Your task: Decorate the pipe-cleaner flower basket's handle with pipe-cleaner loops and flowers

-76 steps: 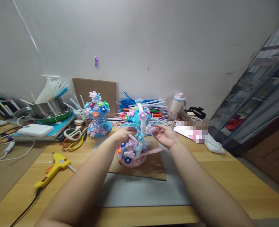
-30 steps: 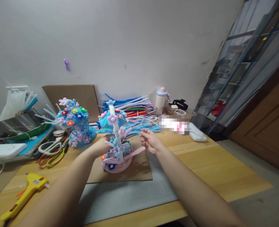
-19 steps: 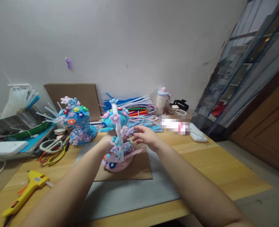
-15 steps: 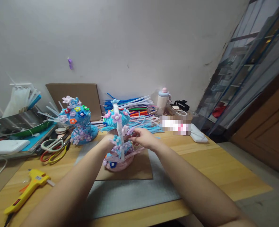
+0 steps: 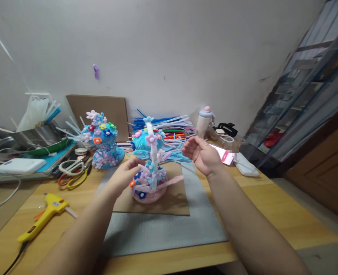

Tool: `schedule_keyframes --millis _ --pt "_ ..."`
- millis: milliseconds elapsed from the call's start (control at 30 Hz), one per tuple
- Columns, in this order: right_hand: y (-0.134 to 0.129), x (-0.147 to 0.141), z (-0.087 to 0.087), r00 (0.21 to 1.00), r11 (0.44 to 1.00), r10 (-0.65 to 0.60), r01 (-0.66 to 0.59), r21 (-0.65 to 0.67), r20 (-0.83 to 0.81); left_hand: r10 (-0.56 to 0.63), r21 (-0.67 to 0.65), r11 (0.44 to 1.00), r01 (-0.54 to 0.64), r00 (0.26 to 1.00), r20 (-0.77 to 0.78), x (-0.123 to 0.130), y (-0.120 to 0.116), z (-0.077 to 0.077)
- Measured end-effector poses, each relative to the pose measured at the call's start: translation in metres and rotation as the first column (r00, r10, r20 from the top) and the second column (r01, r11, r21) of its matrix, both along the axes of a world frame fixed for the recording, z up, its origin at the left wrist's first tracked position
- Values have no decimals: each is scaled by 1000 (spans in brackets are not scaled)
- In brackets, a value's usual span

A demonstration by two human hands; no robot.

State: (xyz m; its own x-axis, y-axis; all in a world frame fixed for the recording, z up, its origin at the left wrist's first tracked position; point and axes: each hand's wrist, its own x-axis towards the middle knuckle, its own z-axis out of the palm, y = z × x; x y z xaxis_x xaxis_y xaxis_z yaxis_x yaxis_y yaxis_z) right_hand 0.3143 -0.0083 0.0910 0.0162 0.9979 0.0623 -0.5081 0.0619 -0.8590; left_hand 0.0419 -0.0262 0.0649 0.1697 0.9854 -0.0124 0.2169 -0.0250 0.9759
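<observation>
A pipe-cleaner craft (image 5: 154,152) stands upright in front of me, with a white wrapped stem, a blue domed top and small flowers on a round pink base. A long pink leaf juts right from its base. My left hand (image 5: 126,175) is at the craft's left side, its fingers stretched toward the stem and partly hidden by the flowers; whether they touch it I cannot make out. Off to the right, my right hand (image 5: 203,154) is raised with bent, parted fingers and nothing in it. Under the craft lies a cardboard sheet (image 5: 174,206) on a grey mat (image 5: 163,233).
A second flowered craft (image 5: 104,143) stands back left, near scissors (image 5: 71,172). A yellow glue gun (image 5: 44,217) lies front left. Pipe cleaners (image 5: 166,124) are heaped along the wall. A bottle (image 5: 205,120), a phone (image 5: 224,154) and a white pouch (image 5: 247,165) are at the right.
My right hand has moved away from the craft, to the right. My left hand has drawn back to its left side. The whole view has shifted slightly.
</observation>
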Motion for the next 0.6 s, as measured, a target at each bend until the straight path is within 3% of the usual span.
schedule_keyframes --millis 133,333,600 --pt "2 6 18 987 996 -8 22 86 -159 -47 -7 999 46 998 -47 -2 -27 -5" --pt "11 12 46 989 967 -39 72 243 -139 -187 36 977 209 929 -320 8 -43 -10" --pt "24 13 86 990 925 -17 69 374 -141 17 218 967 133 817 -576 17 -38 -13"
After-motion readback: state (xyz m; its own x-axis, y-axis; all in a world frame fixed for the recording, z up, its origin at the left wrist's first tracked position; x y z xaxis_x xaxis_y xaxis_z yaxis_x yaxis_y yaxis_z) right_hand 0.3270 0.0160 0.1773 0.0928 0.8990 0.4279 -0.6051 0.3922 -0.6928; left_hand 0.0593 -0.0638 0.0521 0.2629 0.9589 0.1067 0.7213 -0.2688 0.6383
